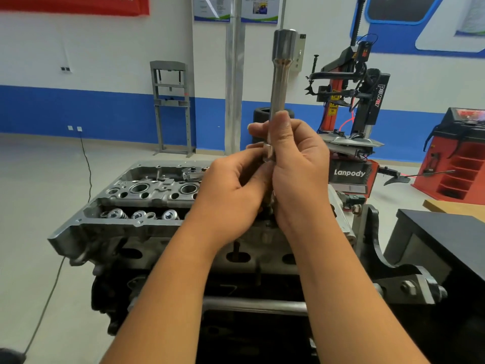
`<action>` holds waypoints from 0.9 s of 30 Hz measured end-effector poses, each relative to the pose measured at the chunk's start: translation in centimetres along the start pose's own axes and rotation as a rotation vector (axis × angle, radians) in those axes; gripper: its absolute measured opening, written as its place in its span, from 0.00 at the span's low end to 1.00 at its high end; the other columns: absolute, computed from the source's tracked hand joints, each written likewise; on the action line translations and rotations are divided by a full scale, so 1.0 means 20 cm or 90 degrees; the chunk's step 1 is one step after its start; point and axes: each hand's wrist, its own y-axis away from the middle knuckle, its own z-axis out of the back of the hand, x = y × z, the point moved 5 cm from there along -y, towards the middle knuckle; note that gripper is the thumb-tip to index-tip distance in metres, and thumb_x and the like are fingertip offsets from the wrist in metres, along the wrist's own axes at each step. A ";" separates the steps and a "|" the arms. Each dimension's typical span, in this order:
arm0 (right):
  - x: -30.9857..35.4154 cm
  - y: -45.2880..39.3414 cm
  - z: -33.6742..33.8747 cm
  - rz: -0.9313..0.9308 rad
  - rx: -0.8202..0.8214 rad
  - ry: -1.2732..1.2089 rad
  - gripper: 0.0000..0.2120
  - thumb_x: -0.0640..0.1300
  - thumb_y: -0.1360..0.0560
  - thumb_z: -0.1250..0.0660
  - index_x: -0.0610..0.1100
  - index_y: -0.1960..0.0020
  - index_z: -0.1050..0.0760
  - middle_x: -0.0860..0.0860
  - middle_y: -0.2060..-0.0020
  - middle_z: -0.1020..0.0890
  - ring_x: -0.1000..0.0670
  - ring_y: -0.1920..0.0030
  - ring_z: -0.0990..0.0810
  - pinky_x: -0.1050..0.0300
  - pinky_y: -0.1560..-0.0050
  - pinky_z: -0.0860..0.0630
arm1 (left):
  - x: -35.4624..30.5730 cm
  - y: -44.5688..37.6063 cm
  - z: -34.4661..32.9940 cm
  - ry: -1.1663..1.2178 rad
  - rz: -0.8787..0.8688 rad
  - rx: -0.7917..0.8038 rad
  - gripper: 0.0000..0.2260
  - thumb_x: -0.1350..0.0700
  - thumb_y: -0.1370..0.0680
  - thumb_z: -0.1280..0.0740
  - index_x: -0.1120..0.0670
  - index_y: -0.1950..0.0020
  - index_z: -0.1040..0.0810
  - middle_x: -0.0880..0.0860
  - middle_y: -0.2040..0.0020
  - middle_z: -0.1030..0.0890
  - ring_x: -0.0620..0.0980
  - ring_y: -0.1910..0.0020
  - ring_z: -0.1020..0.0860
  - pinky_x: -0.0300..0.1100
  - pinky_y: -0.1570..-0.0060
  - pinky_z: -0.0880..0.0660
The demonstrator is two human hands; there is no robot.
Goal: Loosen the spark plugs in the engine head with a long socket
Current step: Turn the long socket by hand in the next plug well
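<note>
The socket (280, 82) is being held upright above the right part of the head (147, 198), clear of it, wide end up. It is being gripped at its lower shaft by the right hand (296, 169), fingers curled round it. Its lower end is being pinched by the left hand (236, 190), fingertips closed on it. The plugs cannot be made out

Both my forearms reached forward and up, hands meeting at centre. My right hand (296, 164) was curled upright, thumb raised. My left hand (233, 195) pressed against it, fingers curled inward, pinching.
</note>
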 end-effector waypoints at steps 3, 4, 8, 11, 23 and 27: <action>-0.01 0.00 0.00 -0.036 0.002 -0.017 0.18 0.54 0.16 0.38 0.45 0.56 0.17 0.47 0.56 0.13 0.48 0.54 0.15 0.46 0.47 0.17 | 0.01 0.00 0.01 0.035 0.038 0.008 0.09 0.53 0.14 0.36 0.43 0.39 0.18 0.50 0.51 0.13 0.51 0.53 0.14 0.49 0.59 0.17; -0.01 0.00 0.00 -0.048 0.008 -0.037 0.17 0.54 0.16 0.37 0.46 0.56 0.17 0.47 0.56 0.13 0.48 0.54 0.16 0.44 0.47 0.18 | 0.01 0.00 0.02 0.025 0.035 -0.006 0.09 0.54 0.15 0.35 0.44 0.40 0.18 0.49 0.53 0.13 0.50 0.56 0.14 0.45 0.64 0.18; 0.00 0.01 -0.01 -0.033 0.010 -0.036 0.11 0.53 0.25 0.26 0.45 0.55 0.20 0.47 0.56 0.13 0.51 0.56 0.15 0.47 0.49 0.17 | 0.01 0.00 0.02 -0.031 0.014 -0.082 0.08 0.56 0.19 0.29 0.47 0.41 0.18 0.45 0.55 0.13 0.43 0.58 0.14 0.35 0.64 0.20; 0.00 0.01 -0.01 -0.027 0.025 -0.005 0.12 0.52 0.20 0.31 0.45 0.56 0.19 0.49 0.57 0.13 0.52 0.58 0.17 0.45 0.50 0.18 | 0.00 0.00 0.02 -0.053 0.020 -0.080 0.09 0.57 0.19 0.29 0.44 0.42 0.17 0.45 0.54 0.13 0.44 0.56 0.14 0.43 0.57 0.15; 0.01 0.01 -0.02 -0.008 0.016 0.051 0.09 0.49 0.19 0.30 0.47 0.56 0.22 0.48 0.59 0.12 0.53 0.57 0.15 0.55 0.51 0.18 | 0.02 0.00 0.03 -0.169 0.033 -0.094 0.11 0.61 0.23 0.25 0.48 0.44 0.16 0.43 0.54 0.13 0.40 0.54 0.15 0.42 0.52 0.16; 0.03 0.00 -0.03 -0.008 0.033 0.101 0.14 0.51 0.16 0.36 0.46 0.57 0.21 0.48 0.60 0.13 0.53 0.55 0.14 0.55 0.49 0.19 | 0.00 0.00 0.00 -0.147 0.044 0.034 0.15 0.66 0.20 0.31 0.48 0.41 0.18 0.45 0.51 0.13 0.43 0.49 0.15 0.41 0.52 0.18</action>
